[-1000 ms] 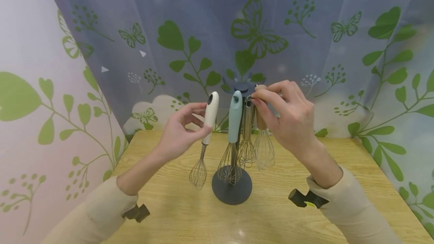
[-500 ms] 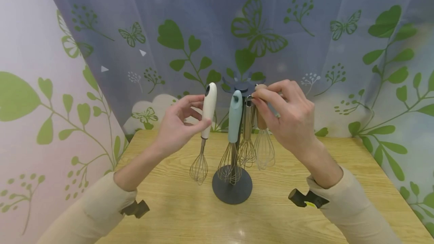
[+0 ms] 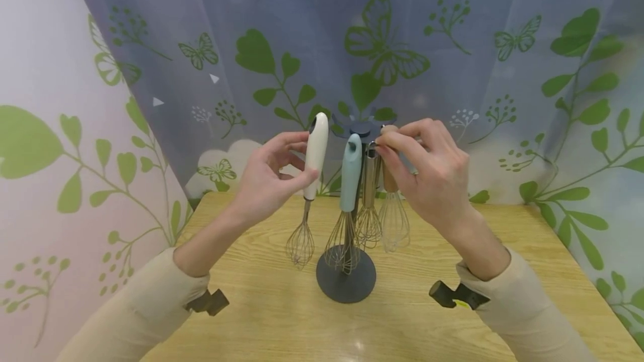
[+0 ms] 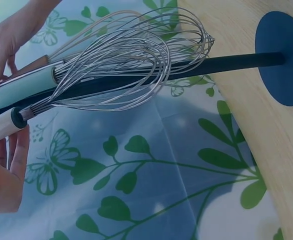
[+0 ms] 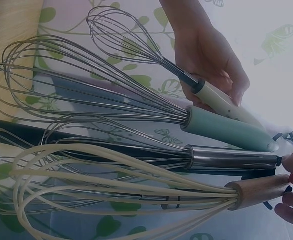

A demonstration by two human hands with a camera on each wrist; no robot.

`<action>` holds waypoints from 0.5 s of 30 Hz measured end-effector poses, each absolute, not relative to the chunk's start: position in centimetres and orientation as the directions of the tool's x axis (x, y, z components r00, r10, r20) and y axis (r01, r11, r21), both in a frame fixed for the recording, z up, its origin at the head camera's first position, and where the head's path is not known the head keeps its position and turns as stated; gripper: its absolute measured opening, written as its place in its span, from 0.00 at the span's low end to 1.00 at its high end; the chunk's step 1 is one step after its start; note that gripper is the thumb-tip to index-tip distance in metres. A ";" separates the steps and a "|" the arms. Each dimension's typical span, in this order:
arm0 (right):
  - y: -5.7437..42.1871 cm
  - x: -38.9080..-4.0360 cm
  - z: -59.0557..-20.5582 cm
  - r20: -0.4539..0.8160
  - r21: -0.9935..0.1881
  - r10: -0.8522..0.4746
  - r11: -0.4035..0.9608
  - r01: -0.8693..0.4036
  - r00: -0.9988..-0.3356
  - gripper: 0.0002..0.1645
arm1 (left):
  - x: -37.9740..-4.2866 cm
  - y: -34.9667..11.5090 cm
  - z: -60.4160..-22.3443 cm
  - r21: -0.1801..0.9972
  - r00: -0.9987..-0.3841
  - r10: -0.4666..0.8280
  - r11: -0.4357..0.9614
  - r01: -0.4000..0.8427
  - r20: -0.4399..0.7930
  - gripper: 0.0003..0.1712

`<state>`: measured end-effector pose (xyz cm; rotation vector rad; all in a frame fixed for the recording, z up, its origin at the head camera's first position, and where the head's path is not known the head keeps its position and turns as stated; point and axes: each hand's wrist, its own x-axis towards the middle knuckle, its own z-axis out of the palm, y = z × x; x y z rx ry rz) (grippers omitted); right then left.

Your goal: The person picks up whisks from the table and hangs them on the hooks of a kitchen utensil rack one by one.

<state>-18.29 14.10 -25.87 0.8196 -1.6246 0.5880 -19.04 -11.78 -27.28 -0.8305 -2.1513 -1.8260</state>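
My left hand (image 3: 266, 177) pinches a small whisk (image 3: 317, 149) by its white handle, off to the left of a dark whisk stand (image 3: 347, 284). Its wire head hangs down, clear of the table. From the stand's near side hangs a whisk with a mint-green handle (image 3: 350, 177). Behind that is a steel-handled whisk (image 3: 369, 180); my right hand (image 3: 432, 166) pinches the loop at its top. A whisk with a wooden handle (image 5: 259, 191) hangs beside it, partly hidden by my right fingers in the head view.
The round stand base rests on a wood-grain table (image 3: 261, 306). Behind it hangs a blue-grey curtain (image 3: 302, 4) printed with leaves and butterflies. The stand's hooked top (image 3: 360, 127) rises just beyond the whisk handles.
My left hand has lifted the white-handled whisk a little, bringing its top above the mint-green handle. My right hand stays at the steel whisk's loop.
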 end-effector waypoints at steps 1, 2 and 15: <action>14.1 -18.3 -25.9 0.976 0.055 -0.197 0.629 -0.775 -0.091 0.16 | -19.1 -11.7 -27.3 0.841 -0.819 0.288 0.074 0.536 0.497 0.30; 14.1 -18.3 -25.9 0.976 0.055 -0.199 0.630 -0.775 -0.093 0.16 | -19.1 -11.7 -27.3 0.839 -0.815 0.290 0.067 0.540 0.501 0.30; 14.1 -18.3 -25.8 0.976 0.054 -0.198 0.636 -0.769 -0.095 0.16 | -19.4 -11.6 -27.2 0.827 -0.798 0.314 0.065 0.559 0.514 0.29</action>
